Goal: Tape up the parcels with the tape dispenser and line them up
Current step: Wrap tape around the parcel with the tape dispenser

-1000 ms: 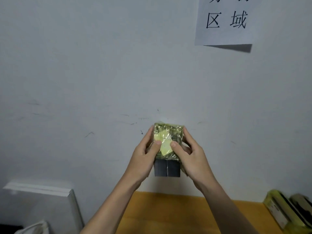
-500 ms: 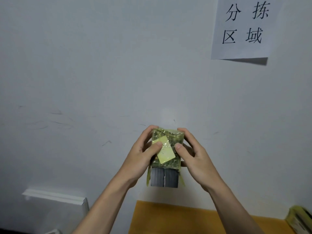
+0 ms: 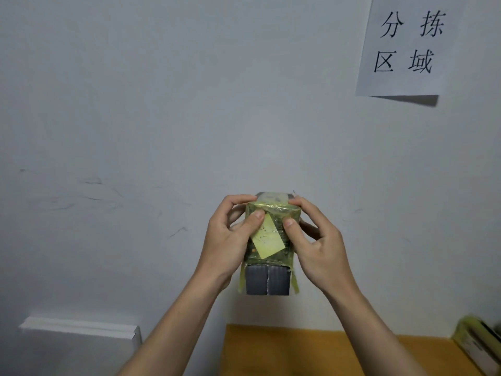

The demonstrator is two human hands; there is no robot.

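Parcel [image 3: 268,240] tilted nearer, thumbs higher now.

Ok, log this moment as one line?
step: taping | parcel: held up off table | left hand: grips parcel | right hand: grips parcel | dispenser: not in view

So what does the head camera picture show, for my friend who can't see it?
Two hands, the left hand and the right hand, hold a small parcel wrapped in yellowish tape up in front of a pale wall, thumbs pressing its front. Below is an orange table, and a paper sign hangs at the upper right.
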